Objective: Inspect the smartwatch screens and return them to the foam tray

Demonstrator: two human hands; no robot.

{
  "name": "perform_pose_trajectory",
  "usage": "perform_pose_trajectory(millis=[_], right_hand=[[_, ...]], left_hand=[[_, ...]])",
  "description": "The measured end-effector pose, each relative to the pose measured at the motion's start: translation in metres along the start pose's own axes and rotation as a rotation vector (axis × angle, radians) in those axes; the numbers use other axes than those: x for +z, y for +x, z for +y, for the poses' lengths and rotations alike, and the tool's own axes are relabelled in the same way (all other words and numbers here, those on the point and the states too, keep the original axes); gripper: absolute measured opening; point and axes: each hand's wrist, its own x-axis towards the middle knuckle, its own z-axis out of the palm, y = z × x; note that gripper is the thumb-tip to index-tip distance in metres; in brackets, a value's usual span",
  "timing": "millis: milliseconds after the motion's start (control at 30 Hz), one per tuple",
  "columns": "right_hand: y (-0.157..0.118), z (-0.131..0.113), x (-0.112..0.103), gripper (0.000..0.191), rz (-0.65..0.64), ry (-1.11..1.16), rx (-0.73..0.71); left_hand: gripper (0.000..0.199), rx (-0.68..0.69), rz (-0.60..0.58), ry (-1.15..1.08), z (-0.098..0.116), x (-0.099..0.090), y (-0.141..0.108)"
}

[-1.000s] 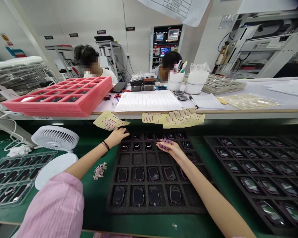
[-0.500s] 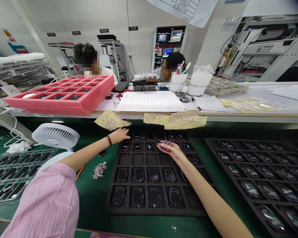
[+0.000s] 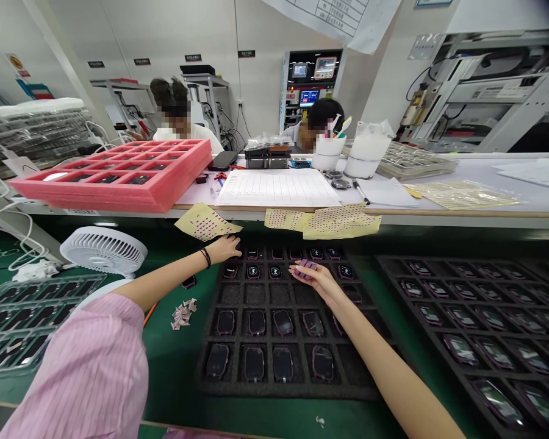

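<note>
My left hand (image 3: 227, 249) reaches to the far left corner of a black foam tray (image 3: 268, 294). Its fingers are bent and closed at that corner compartment, and whatever lies under the fingertips is hidden. My right hand (image 3: 315, 277) is over the tray's second row from the back, closed around several small purple blocks (image 3: 305, 268) held side by side. Purple-rimmed smartwatches sit in many compartments. A watch in the second row (image 3: 253, 272) shows a lit face, as does its right neighbour (image 3: 275, 272). Nearer watches, such as one in front (image 3: 255, 364), have dark screens.
A second black tray of watches (image 3: 462, 315) lies to the right. Left are small pinkish pieces (image 3: 183, 314), a white fan (image 3: 103, 251) and clear trays (image 3: 41, 317). The shelf ahead carries a pink foam tray (image 3: 165, 192) and papers (image 3: 277, 187). Two co-workers sit beyond.
The second watch in the second row now shows a full lit face instead of a white mark. My left hand shifts slightly; my right hand stays put. A co-worker at back left has moved.
</note>
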Motion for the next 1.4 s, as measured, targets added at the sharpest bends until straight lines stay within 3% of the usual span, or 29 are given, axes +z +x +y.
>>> perform_pose_trajectory(millis=[1400], right_hand=[[0.0002,-0.0003,-0.0017,0.04,0.011,0.005,-0.006]], left_hand=[[0.03,-0.008,-0.021,-0.03,-0.0017,-0.0047,-0.005]])
